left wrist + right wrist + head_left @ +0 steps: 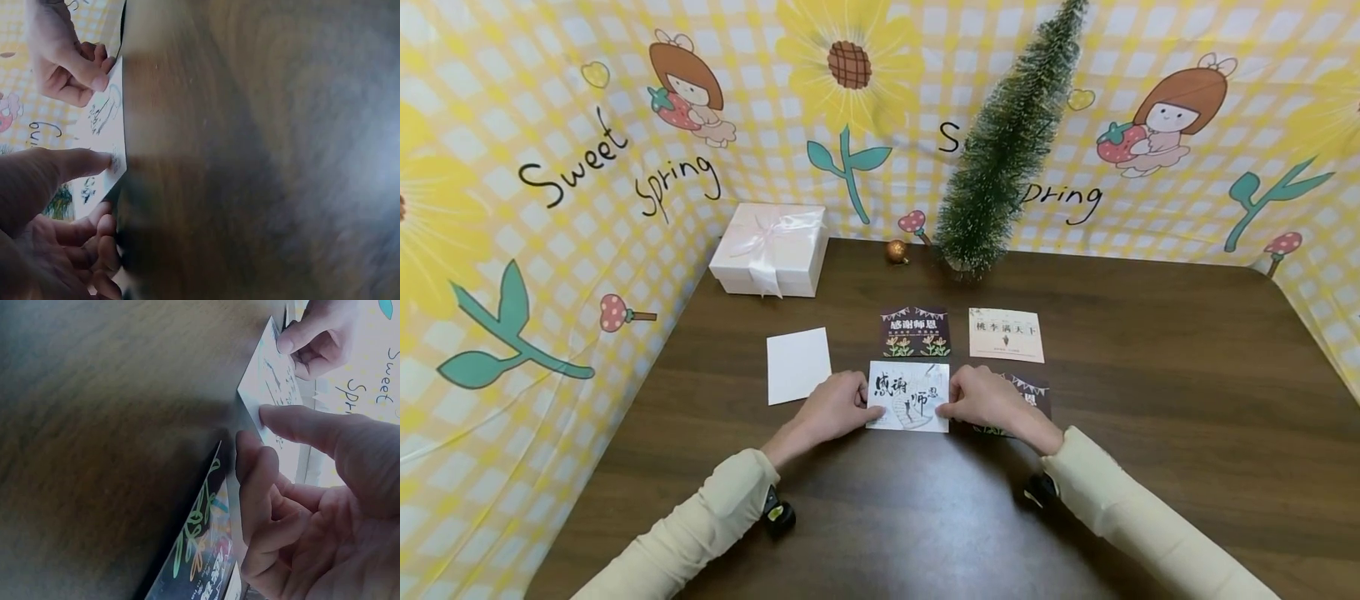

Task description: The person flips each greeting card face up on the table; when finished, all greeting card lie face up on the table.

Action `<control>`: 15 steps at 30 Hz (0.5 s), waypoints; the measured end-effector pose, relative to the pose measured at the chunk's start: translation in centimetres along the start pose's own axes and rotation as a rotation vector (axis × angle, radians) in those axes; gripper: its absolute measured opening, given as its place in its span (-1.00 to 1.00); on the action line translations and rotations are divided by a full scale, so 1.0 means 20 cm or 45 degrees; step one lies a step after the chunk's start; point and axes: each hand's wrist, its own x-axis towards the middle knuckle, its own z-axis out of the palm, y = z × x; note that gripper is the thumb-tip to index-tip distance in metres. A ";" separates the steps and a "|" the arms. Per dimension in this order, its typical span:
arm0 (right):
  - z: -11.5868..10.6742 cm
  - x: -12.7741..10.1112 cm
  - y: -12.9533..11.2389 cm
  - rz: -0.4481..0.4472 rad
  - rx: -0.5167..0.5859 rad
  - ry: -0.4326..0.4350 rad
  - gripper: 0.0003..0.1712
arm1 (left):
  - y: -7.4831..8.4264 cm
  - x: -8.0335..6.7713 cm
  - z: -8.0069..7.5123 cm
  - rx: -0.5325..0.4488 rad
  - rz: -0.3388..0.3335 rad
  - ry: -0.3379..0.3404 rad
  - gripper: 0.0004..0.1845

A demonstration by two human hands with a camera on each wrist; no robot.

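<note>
A white greeting card (910,398) with black brush lettering and a grey drawing is held between both hands at the middle of the table. My left hand (837,406) pinches its left edge, thumb on the printed face and fingers curled behind. On the right edge, my right hand (988,400) pinches it the same way. Both wrist views show the card (100,125) raised at a slant over the wood. Beneath the right hand lies a dark purple card (203,544) with flower drawings, partly hidden in the head view.
Behind the held card lies another dark purple card (915,332), with a cream card (1006,335) to its right. A blank white card (797,362) is on the left. Farther back stand a ribboned gift box (767,250), a gold bauble (897,252) and a small fir tree (1000,158).
</note>
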 end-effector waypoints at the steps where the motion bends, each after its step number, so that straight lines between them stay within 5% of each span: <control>1: 0.00 0.00 0.00 0.000 -0.012 -0.010 -0.71 | 0.00 0.00 0.00 0.028 0.002 -0.001 -0.71; 10: 0.01 0.01 -0.01 -0.057 -0.102 -0.053 -0.57 | -0.01 0.00 -0.01 0.165 0.037 -0.015 -0.68; 15: -0.02 0.03 -0.04 -0.197 0.015 0.031 -0.71 | -0.04 0.01 -0.04 0.112 0.173 0.071 -0.75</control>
